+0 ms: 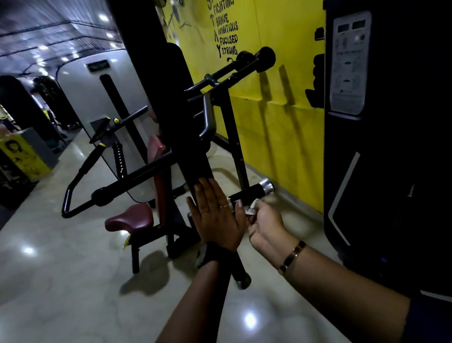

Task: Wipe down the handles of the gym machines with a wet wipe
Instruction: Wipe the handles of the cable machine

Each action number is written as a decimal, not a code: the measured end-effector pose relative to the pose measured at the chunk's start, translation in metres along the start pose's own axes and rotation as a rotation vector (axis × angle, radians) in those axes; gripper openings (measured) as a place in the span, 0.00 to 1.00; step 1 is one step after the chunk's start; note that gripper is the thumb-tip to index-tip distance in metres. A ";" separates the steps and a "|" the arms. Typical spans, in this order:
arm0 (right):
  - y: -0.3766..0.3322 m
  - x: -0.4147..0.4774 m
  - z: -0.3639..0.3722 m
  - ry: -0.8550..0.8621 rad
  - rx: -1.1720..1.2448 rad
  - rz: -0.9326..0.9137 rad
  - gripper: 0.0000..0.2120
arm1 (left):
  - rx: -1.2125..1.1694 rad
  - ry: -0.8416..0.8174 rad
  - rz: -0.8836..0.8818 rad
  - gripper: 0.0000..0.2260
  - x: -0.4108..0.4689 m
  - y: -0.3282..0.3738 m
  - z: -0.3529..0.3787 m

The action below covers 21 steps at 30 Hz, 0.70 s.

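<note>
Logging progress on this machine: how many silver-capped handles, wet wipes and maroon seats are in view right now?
silver-capped handles: 2
wet wipe: 1
maroon seat: 1
Total: 4

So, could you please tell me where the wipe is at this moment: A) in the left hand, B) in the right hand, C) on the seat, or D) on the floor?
B: the right hand pinches the white wipe just under the chrome-capped handle, while the left hand is flat, fingers straight, holding nothing.
</note>
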State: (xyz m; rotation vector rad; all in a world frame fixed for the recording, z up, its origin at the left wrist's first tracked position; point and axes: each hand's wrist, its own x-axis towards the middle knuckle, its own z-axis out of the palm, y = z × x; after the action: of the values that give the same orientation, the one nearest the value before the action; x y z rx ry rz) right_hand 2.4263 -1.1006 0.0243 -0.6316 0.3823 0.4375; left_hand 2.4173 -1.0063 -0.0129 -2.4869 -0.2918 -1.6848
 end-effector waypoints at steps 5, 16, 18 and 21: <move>0.006 0.005 -0.002 -0.041 -0.059 -0.002 0.14 | 0.013 -0.006 0.032 0.34 -0.005 -0.005 0.000; 0.017 0.006 -0.004 -0.071 -0.136 0.136 0.12 | 0.034 -0.062 0.126 0.34 -0.015 -0.020 0.004; 0.016 0.003 -0.010 -0.085 -0.112 0.136 0.11 | 0.024 -0.059 0.124 0.34 -0.015 -0.021 0.005; 0.001 0.010 -0.018 -0.066 -0.005 0.075 0.09 | -0.006 -0.037 0.120 0.30 -0.014 -0.022 0.006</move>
State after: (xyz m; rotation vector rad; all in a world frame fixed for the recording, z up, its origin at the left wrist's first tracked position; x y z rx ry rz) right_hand 2.4305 -1.1084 0.0058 -0.6070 0.3428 0.5294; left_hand 2.4124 -0.9849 -0.0285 -2.4876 -0.1380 -1.5979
